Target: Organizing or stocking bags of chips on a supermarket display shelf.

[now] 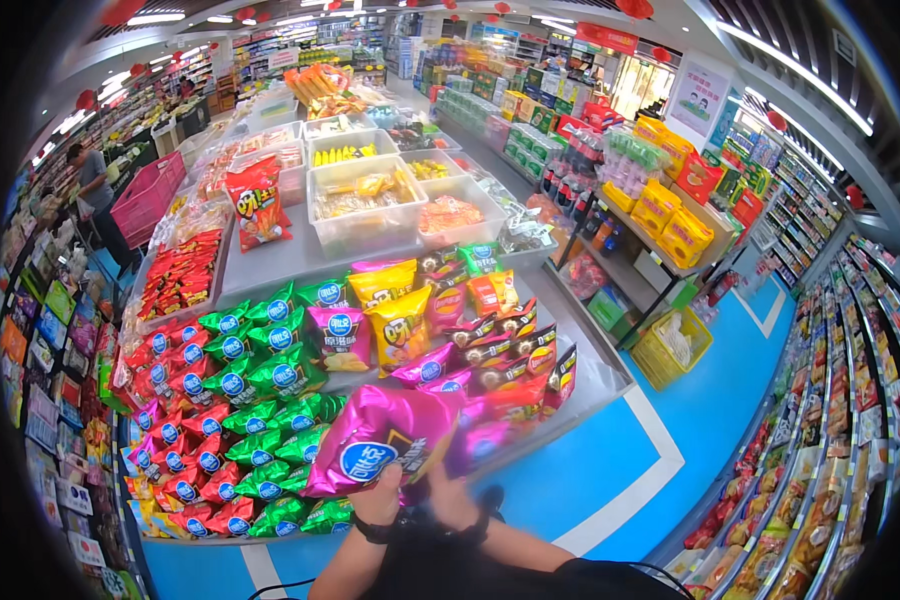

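Observation:
Low in the middle of the head view, my left hand (379, 495) grips the lower edge of a large magenta crisp bag (379, 431) with a blue oval logo. To its right is my right hand (450, 495), blurred, beside the same bag; a blurred purple bag (487, 439) lies just past its fingers. Whether that hand grips either bag cannot be told. The display table ahead carries rows of green crisp bags (281, 375), red crisp bags (195, 382), a yellow bag (401, 326), an upright magenta bag (340, 337) and several dark bags (491, 349).
Clear plastic bins (367, 225) of packaged snacks stand farther back. A yellow basket (671, 360) sits on the blue floor at the right, beneath a black-framed shelf (630, 277). Stocked shelves line both sides. A person (94, 187) stands at the far left by a pink crate (148, 199).

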A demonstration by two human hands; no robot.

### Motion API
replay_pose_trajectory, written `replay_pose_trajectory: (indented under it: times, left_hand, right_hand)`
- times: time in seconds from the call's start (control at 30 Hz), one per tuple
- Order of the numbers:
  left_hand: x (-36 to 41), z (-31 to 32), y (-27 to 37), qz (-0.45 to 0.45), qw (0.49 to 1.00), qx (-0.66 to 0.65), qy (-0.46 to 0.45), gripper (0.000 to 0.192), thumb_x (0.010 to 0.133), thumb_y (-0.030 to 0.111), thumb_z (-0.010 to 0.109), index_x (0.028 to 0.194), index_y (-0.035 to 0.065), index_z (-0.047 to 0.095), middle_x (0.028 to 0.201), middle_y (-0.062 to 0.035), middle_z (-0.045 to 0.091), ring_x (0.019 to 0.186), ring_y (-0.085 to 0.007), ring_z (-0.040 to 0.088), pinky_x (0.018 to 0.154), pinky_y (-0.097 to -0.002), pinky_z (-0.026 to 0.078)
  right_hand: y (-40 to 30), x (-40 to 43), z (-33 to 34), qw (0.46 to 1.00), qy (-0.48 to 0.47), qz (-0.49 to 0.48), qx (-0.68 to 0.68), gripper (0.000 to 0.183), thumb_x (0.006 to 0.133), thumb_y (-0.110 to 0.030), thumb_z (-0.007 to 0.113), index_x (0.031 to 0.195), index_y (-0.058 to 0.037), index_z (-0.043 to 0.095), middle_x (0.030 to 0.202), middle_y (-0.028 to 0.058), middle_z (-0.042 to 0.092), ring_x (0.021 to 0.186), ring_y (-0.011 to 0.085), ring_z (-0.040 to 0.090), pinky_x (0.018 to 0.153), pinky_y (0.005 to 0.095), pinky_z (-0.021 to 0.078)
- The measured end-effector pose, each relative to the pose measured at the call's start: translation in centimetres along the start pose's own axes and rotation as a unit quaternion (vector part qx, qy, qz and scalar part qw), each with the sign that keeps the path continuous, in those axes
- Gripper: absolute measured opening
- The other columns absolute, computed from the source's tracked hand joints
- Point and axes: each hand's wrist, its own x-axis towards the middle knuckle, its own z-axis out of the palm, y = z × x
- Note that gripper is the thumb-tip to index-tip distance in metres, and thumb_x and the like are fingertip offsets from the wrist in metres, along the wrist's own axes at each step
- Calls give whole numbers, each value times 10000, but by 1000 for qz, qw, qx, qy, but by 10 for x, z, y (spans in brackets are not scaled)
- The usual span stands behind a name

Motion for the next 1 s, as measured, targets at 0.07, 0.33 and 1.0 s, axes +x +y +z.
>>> replay_pose_trajectory:
  times: [0.07,0.33,1.0]
  left_hand:
    - [7,-15,-14,5,999,42,3,852,827,197,840,1489,38,327,1312,-83,533,1181,-201,557,1033,-376,462]
    - [14,-17,12,66,965,34,-251,989,721,231,934,1462,83,296,1539,-176,326,1468,-335,340,1214,-489,276]
    - [35,-25,5,-39,992,102,-66,692,689,113,921,1266,4,556,1109,-98,701,1007,-214,695,902,-358,563]
  right_hand:
    - [-24,8,-3,998,-39,16,47,459,1074,-194,478,1488,-12,400,1425,156,495,1285,238,479,1087,384,398]
    - [-71,39,-64,938,-84,143,304,589,1090,-462,439,1520,-60,402,1324,75,604,1189,168,578,1018,328,471]
    - [-41,31,-33,855,-4,184,485,560,1121,-434,332,1516,-42,390,1286,73,606,1120,186,594,997,348,477]
